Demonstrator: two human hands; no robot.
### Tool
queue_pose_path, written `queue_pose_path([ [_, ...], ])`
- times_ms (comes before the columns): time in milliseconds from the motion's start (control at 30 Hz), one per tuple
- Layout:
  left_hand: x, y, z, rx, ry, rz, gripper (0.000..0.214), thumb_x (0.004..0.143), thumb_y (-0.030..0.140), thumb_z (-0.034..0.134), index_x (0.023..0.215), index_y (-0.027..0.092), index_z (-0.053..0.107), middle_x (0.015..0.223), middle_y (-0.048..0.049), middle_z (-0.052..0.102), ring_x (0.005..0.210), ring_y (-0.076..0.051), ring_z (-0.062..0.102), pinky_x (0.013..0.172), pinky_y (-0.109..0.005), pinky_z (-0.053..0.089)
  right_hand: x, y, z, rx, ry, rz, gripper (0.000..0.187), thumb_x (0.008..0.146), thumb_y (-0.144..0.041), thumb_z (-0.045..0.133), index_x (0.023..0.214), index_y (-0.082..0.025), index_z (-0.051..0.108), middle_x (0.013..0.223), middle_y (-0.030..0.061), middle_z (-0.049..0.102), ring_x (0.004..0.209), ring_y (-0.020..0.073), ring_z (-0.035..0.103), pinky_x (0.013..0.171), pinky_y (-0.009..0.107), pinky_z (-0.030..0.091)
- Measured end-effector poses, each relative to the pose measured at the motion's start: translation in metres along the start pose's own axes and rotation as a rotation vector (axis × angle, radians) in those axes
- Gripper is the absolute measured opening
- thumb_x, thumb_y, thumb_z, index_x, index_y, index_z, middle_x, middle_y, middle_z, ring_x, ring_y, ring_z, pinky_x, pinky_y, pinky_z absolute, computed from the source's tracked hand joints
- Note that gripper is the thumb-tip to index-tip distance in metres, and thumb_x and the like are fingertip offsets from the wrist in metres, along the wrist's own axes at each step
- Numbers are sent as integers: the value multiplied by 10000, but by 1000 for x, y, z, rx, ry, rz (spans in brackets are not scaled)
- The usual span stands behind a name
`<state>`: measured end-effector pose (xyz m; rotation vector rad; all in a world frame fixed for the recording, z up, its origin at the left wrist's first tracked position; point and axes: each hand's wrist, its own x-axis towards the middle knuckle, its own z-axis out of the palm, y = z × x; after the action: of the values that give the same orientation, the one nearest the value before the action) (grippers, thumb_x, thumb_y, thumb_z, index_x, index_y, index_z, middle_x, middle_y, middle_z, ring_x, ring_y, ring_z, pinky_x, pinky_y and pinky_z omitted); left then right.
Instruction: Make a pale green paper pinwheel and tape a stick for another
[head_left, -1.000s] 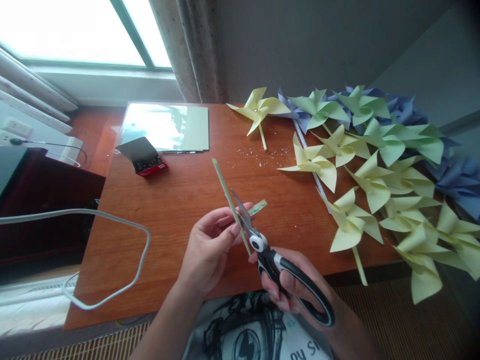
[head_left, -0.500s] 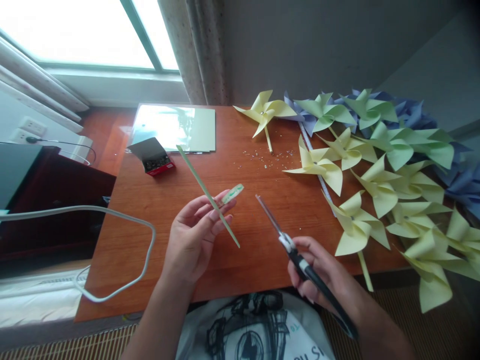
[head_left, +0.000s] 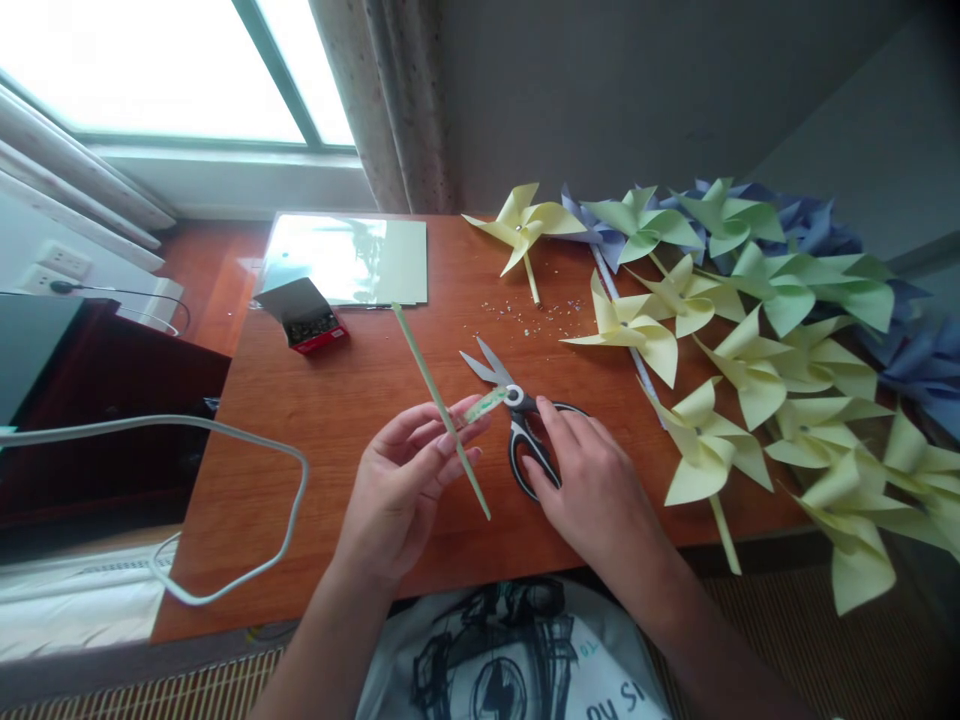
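My left hand (head_left: 409, 465) is closed on a thin pale green paper stick (head_left: 427, 372), pinched between thumb and fingers and slanting across them. Between its fingers is also a small pale see-through piece with green marks (head_left: 486, 403), perhaps a tape roll seen from the side. My right hand (head_left: 592, 475) rests palm down over the handles of black and white scissors (head_left: 514, 397). Their blades are spread and point away from me, low over the table or on it; I cannot tell which. The pale piece overlaps the scissors' pivot in view.
Several yellow pinwheels (head_left: 709, 440), green pinwheels (head_left: 645, 225) and blue-purple pinwheels (head_left: 930, 365) crowd the right side. At the back left lie pale sheets (head_left: 401, 260) and an open red box (head_left: 319, 335) of small items. Little scraps (head_left: 529, 318) dot the table (head_left: 300, 480). A white cable (head_left: 304, 490) loops at left.
My right hand has moved left and turned palm down with the scissors, whose blades have spread apart. My left hand has shifted slightly right, still holding the stick and the pale piece.
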<state>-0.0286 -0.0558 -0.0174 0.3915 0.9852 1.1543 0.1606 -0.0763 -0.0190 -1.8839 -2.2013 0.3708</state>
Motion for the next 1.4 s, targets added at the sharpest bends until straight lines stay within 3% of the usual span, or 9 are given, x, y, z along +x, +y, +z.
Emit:
queue_pose_path([
  [267, -1, -4, 5, -6, -35, -20, 188, 781, 143, 820, 938, 204, 737, 1135, -85, 793, 1034, -268, 764, 766, -237, 623, 9, -12, -6, -97, -50, 18, 502, 971, -218, 574, 1459, -116, 512, 1169, 172, 688, 1132, 337, 576, 1012, 495, 511],
  [500, -3, -3, 8, -69, -54, -51, 203, 777, 117, 818, 948, 195, 741, 1050, -71, 809, 993, -247, 775, 752, -227, 631, 7, -9, 0, -64, 3, 41, 473, 891, -214, 718, 1351, -169, 614, 1091, 140, 647, 985, 289, 638, 850, 417, 575],
  [567, -4, -4, 9, -105, -53, -71, 212, 764, 111, 826, 938, 197, 742, 1041, -73, 810, 988, -246, 777, 748, -222, 632, 5, -7, 0, -27, 100, -10, 364, 883, -219, 728, 1239, -163, 674, 1042, 126, 650, 950, 282, 640, 820, 409, 571],
  [667, -5, -5, 11, -158, -55, -95, 210, 753, 107, 833, 920, 201, 745, 1035, -79, 811, 1009, -250, 772, 763, -219, 630, 2, -5, -3, 112, 366, -111, 117, 913, -214, 697, 1017, -171, 728, 880, 82, 662, 829, 240, 635, 751, 377, 553],
  [733, -6, -8, 13, -175, -65, -106, 206, 757, 114, 834, 923, 205, 751, 1021, -75, 812, 994, -241, 775, 759, -215, 630, 1, -7, -4, 236, 518, -176, 70, 921, -173, 687, 976, -178, 730, 781, 48, 650, 743, 198, 623, 701, 339, 544],
  [933, -10, -16, 17, -161, -115, -99, 190, 787, 119, 815, 948, 210, 768, 971, -32, 809, 903, -172, 778, 784, -212, 630, 4, -11, 4, 401, 608, -305, 250, 878, -81, 722, 1088, -215, 726, 1067, 84, 734, 951, 190, 709, 809, 302, 607],
  [1033, -12, -17, 19, -146, -120, -97, 180, 794, 106, 806, 937, 210, 774, 952, -24, 806, 876, -151, 772, 795, -208, 627, 5, -7, 9, 379, 608, -327, 308, 889, -85, 719, 1171, -206, 700, 1066, 85, 767, 997, 186, 741, 871, 285, 613],
  [1167, -12, -18, 20, -143, -116, -100, 176, 795, 107, 806, 936, 209, 777, 943, -21, 800, 854, -134, 761, 794, -208, 628, 5, -4, 12, 350, 590, -299, 394, 892, -150, 746, 1271, -197, 650, 1089, 98, 788, 931, 185, 775, 813, 257, 629],
  [1400, -13, -22, 22, -134, -126, -119, 173, 805, 99, 793, 945, 199, 773, 940, -17, 793, 847, -115, 744, 787, -195, 624, 10, -6, 13, 333, 619, -326, 367, 900, -159, 734, 1257, -197, 657, 1097, 92, 809, 945, 197, 793, 808, 240, 646],
])
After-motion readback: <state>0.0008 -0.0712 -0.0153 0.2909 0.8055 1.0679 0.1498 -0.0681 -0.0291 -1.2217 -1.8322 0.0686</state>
